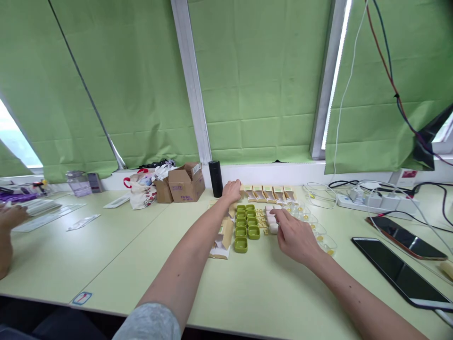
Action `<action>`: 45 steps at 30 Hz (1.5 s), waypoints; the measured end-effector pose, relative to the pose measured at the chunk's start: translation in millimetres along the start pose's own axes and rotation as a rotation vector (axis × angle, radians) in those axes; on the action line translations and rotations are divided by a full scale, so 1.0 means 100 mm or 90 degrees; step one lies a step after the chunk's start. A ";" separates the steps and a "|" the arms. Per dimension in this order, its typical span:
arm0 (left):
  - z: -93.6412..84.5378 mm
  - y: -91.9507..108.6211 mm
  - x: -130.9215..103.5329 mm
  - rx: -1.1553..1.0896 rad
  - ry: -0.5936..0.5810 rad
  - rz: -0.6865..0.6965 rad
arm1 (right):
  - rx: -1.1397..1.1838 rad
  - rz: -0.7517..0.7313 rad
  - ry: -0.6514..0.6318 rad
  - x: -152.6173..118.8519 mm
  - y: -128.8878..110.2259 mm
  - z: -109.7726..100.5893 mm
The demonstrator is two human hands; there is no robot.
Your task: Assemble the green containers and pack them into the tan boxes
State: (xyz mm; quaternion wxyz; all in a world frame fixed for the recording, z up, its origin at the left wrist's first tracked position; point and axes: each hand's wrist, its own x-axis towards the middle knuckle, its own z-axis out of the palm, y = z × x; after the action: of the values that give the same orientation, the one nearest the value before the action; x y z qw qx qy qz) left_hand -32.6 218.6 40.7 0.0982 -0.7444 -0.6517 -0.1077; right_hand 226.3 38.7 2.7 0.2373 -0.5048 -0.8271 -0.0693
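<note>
Across the pale table (pixel 247 288), the left hand (pixel 231 191) is being stretched toward the far end of the open cartons (pixel 223 236), near the black cylinder (pixel 215 178); whether anything is being gripped by it cannot be told. Over the white pieces (pixel 273 228), the right hand (pixel 293 236) is being held with bent fingers; whether a piece is being pinched cannot be told. These pieces are being flanked by small yellow pieces (pixel 261 219) and clear containers (pixel 327 243). Between the forearms, green trays (pixel 241 244) are being displayed in two columns, beside the cartons.
</note>
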 end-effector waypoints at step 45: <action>0.29 0.07 0.14 0.010 -0.139 0.018 | 0.019 -0.106 -0.130 -0.08 -0.27 0.06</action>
State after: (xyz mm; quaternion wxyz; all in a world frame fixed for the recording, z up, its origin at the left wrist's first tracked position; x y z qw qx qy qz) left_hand -22.7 239.6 17.1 0.0344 -0.7601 -0.6486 -0.0195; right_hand 203.6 21.6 -3.0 0.1523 -0.4351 -0.8871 -0.0249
